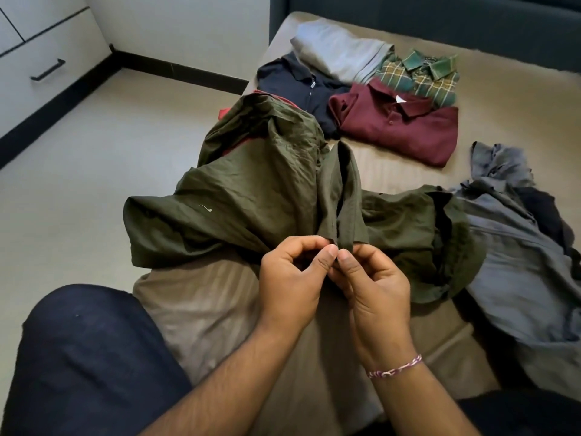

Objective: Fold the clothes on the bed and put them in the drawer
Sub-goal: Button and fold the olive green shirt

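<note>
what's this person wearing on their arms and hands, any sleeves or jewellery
Both forearms are bare, with no sleeves in view. The right hand has a thin braided thread bracelet at the wrist, in maroon and pale strands. The left hand and its wrist carry nothing: no ring, watch or glove shows on either hand. The lap below is covered in dark navy cloth.

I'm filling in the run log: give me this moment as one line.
stage: folding | left hand, right hand: pinching olive shirt edge | folded: maroon polo, plaid shirt | unfolded: grey shirt
</note>
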The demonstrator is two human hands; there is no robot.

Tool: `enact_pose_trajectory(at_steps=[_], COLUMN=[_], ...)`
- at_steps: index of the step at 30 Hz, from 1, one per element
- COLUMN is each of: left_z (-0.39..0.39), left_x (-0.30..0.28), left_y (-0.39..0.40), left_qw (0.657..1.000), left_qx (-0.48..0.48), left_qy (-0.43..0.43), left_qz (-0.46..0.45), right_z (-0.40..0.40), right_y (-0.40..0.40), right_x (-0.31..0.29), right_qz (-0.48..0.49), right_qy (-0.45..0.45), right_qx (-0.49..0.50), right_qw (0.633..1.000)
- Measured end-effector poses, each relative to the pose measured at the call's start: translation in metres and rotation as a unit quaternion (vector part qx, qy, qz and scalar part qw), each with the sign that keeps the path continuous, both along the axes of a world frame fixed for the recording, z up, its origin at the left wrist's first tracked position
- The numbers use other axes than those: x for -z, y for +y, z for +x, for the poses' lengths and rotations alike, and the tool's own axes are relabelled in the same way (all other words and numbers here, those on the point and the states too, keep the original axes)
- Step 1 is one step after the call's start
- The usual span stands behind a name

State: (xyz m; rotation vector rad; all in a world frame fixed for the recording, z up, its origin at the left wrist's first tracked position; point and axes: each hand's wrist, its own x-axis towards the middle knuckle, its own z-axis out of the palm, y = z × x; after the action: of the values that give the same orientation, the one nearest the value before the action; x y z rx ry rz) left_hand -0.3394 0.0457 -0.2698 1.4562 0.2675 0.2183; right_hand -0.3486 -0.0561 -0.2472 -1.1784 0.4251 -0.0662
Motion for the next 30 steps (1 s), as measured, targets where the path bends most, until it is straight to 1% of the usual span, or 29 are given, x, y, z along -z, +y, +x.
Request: enact_pose_trajectory(at_steps=[5, 10, 12, 14, 17, 23, 30], left_z=[0.002, 0.001, 0.001, 0.000, -0.002, -0.003, -0.002], left_x=[0.000, -0.001, 0.000, -0.001, -0.001, 0.002, 0.002], left_y=[0.002, 0.003, 0.003, 0.002, 0.001, 0.001, -0.003], left_qw=[1.000, 0.997, 0.996, 0.995, 0.995, 0.998, 0.997], left_qx=[-0.016, -0.053, -0.066, -0.072, -0.070, -0.069, -0.069], left_qy=[0.001, -0.007, -0.001, 0.001, 0.003, 0.001, -0.016], left_qz=[0.020, 0.056, 0.058, 0.063, 0.072, 0.011, -0.011], right_z=[0.001, 0.001, 0.000, 0.001, 0.001, -0.001, 0.005], right_y=[0.002, 0.001, -0.001, 0.000, 0.000, 0.003, 0.003], right_x=[0.004, 0.007, 0.008, 0.010, 0.014, 0.019, 0.021], right_qz=[-0.019, -0.075, -0.139, -0.214, -0.258, -0.342, -0.350], right_qy=[-0.010, -0.042, -0.085, -0.134, -0.167, -0.204, -0.192], right_qx=[0.001, 0.045, 0.045, 0.025, 0.017, 0.044, 0.102], right_qw=[1.000, 0.995, 0.986, 0.967, 0.951, 0.916, 0.911])
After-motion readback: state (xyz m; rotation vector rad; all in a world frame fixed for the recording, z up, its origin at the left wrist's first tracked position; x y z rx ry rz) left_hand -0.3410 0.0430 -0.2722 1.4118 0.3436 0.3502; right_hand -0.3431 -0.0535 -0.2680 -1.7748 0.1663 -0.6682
